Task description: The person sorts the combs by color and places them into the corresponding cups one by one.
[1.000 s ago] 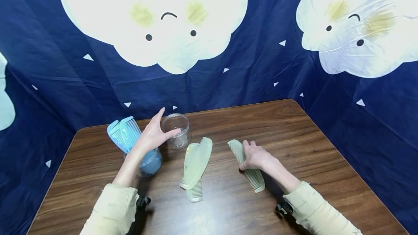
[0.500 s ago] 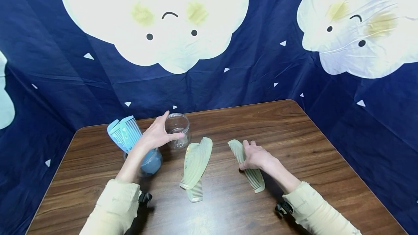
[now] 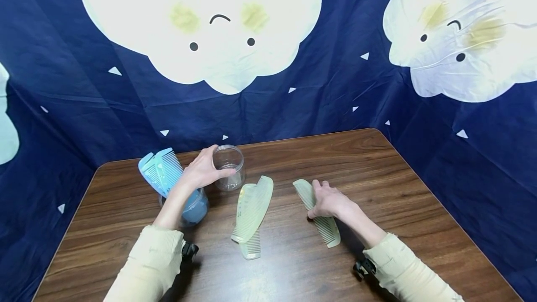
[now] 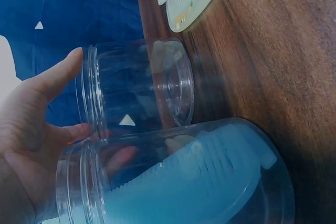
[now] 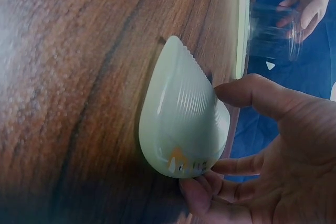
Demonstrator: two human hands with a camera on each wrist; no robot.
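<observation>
Head view: my left hand (image 3: pixel 203 170) spreads around one clear jar (image 3: pixel 232 158) of two; my right hand (image 3: pixel 329 201) pinches one pale green comb (image 3: pixel 327 233), its print (image 5: pixel 181 160) unreadably blurred.

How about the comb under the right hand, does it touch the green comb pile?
Apart: the head view shows brown tabletop between that comb and the pile.

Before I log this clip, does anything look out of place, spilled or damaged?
The cloud faces on the backdrop look upside down, eyes below mouths. Nothing looks spilled or broken; the middle green combs merely overlap.
</observation>
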